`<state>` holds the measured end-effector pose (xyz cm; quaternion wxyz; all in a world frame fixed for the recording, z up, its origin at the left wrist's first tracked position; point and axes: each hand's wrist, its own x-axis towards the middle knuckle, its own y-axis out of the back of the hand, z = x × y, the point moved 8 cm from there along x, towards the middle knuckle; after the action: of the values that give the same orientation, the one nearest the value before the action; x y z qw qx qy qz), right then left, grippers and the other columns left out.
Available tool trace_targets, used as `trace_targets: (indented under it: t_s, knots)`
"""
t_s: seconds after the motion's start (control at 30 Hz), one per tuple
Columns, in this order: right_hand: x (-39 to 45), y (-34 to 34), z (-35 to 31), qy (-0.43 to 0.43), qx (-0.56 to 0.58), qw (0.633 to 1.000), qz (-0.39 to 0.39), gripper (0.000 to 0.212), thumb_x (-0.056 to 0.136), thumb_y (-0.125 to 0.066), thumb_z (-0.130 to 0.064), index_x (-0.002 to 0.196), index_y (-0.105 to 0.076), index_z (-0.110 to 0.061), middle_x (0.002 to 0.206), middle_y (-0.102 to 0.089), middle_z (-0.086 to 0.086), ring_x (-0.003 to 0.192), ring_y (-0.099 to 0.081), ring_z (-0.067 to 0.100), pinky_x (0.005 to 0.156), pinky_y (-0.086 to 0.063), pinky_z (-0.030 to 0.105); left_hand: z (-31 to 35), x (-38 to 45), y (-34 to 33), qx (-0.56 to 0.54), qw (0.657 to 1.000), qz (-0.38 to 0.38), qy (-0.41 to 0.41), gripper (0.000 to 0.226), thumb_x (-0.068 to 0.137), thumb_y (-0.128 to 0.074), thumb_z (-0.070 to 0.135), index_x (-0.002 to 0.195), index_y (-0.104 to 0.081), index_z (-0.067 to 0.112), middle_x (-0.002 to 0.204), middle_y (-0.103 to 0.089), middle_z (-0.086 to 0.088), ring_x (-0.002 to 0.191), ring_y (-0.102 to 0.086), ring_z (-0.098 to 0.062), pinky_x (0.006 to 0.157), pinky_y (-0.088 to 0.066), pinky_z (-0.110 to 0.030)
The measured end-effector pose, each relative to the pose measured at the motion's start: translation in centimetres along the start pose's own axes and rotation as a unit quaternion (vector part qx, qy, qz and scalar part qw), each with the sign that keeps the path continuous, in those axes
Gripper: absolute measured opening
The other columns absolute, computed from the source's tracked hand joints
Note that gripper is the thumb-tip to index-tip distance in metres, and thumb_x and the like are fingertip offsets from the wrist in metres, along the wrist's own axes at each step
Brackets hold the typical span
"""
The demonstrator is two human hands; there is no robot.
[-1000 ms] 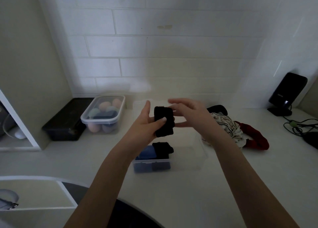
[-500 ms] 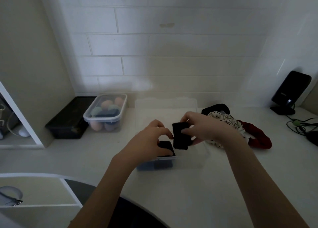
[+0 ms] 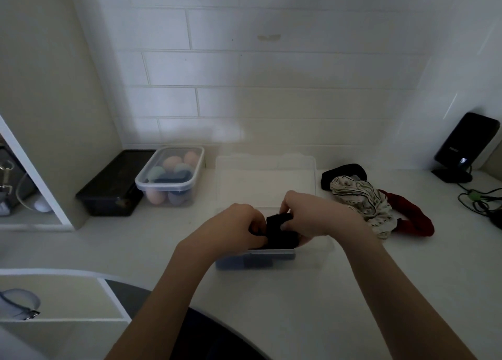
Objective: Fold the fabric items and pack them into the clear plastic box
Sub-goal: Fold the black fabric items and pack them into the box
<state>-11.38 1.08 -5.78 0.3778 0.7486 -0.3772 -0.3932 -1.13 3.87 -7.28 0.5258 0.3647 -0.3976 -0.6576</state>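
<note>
Both hands are down at the clear plastic box [image 3: 315,253]. Left hand [image 3: 231,228] and right hand [image 3: 312,215] are each curled tight on the folded black fabric piece [image 3: 279,230], fingers pinched in from 9 and 3 o'clock. The piece stands upright, its lower edge at or just below the box rim. I can't tell whether it's seated yet.

Progress, judged from the layout: partway, maybe half.
- Done: left end of the box already packed. Dark blue and black folded items [image 3: 255,259] show through the front wall, stacked tight.
- In hand: the black piece is going in just right of those.
- Left: right half of the box looks unfilled. Three loose items sit unfolded on the bench [image 3: 407,291] at 2 o'clock from the box: a black fabric item [image 3: 342,172] furthest back, a striped white fabric item [image 3: 361,205] crumpled in front of it, and a red fabric item [image 3: 407,218] touching the striped one on its right.
- Box lid [image 3: 266,175] lies flat at 12 o'clock, just behind the box. The task doesn't call for closing it.

Other containers, not in task:
- Lidded clear tub [image 3: 169,177] at 10 o'clock, holding rounded pink, teal and dark sponge-like pieces.
- Black tray [image 3: 108,191] touching its left side; contents too dark to tell.

Outer edge: black device on a stand [image 3: 464,145] at 2 o'clock by the wall, with cables [image 3: 483,199] trailing right. White brick wall behind.
</note>
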Motion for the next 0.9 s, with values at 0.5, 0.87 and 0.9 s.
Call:
trace_targets:
  t_s: [0.5, 0.87, 0.9]
  knots:
    - [0.1, -0.9, 1.0, -0.041, -0.113, 0.992, 0.043, 0.028, 0.089, -0.061, -0.024, 0.111, -0.058, -0.007, 0.121, -0.060, 0.015, 0.110, -0.059, 0.030, 0.076, -0.043, 0.029, 0.2, 0.4, 0.2, 0.036, 0.999, 0.020, -0.022, 0.016, 0.075, -0.067, 0.023, 0.091, -0.067, 0.020, 0.092, -0.058, 0.001, 0.085, -0.058, -0.019, 0.077, -0.052, -0.032]
    - [0.2, -0.2, 2.0, -0.051, -0.059, 0.996, 0.040, 0.040, 0.085, -0.065, -0.034, 0.105, -0.061, 0.000, 0.099, -0.066, 0.018, 0.092, -0.064, 0.031, 0.074, -0.050, 0.030, 0.8, 0.3, -0.4, 0.000, 0.999, -0.005, -0.053, 0.040, 0.079, -0.051, 0.006, 0.106, -0.071, 0.027, 0.102, -0.072, -0.002, 0.088, -0.064, -0.020, 0.084, -0.053, -0.038]
    - [0.0, -0.1, 2.0, -0.048, -0.018, 0.999, 0.019, 0.037, 0.082, -0.069, -0.031, 0.101, -0.061, 0.000, 0.096, -0.067, 0.018, 0.087, -0.067, 0.031, 0.076, -0.056, 0.036, 0.8, 0.4, -0.6, 0.005, 0.998, -0.013, -0.053, 0.041, 0.078, -0.050, 0.004, 0.105, -0.072, 0.025, 0.103, -0.072, -0.003, 0.089, -0.064, -0.021, 0.084, -0.053, -0.038]
